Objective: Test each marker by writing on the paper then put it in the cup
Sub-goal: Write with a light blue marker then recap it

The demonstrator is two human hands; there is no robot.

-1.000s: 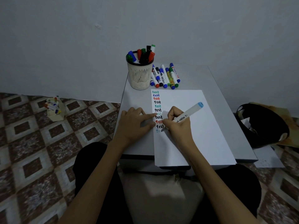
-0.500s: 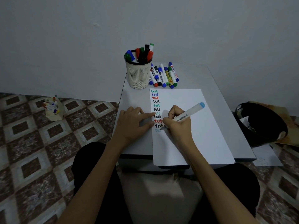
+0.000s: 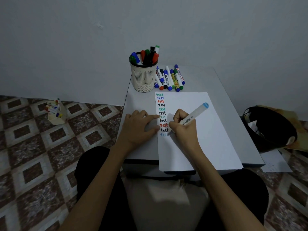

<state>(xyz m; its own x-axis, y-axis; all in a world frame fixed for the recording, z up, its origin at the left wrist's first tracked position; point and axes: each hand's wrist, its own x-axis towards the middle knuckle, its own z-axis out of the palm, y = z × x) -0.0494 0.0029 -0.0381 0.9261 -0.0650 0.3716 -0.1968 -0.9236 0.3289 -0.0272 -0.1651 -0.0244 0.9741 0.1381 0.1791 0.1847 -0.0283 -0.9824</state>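
Note:
A white sheet of paper [image 3: 205,130] lies on the small grey table [image 3: 138,104], with a column of "test" words in several colours down its left edge. My right hand [image 3: 183,130] grips a light blue marker [image 3: 195,114], its tip on the paper at the faint blue bottom word. My left hand [image 3: 140,127] rests flat at the paper's left edge, forefinger touching the sheet. A cream mesh cup [image 3: 144,77] at the back holds several markers. A row of loose markers [image 3: 170,79] lies to its right.
A small box of markers [image 3: 55,112] stands on the patterned tile floor at left. A black bag [image 3: 270,129] and loose paper [image 3: 275,162] lie on the floor at right. The wall is close behind the table. My knees are under the table's front edge.
The marker tip has moved rightward along the bottom line, adding letters to the light blue word. My left hand has stayed in place.

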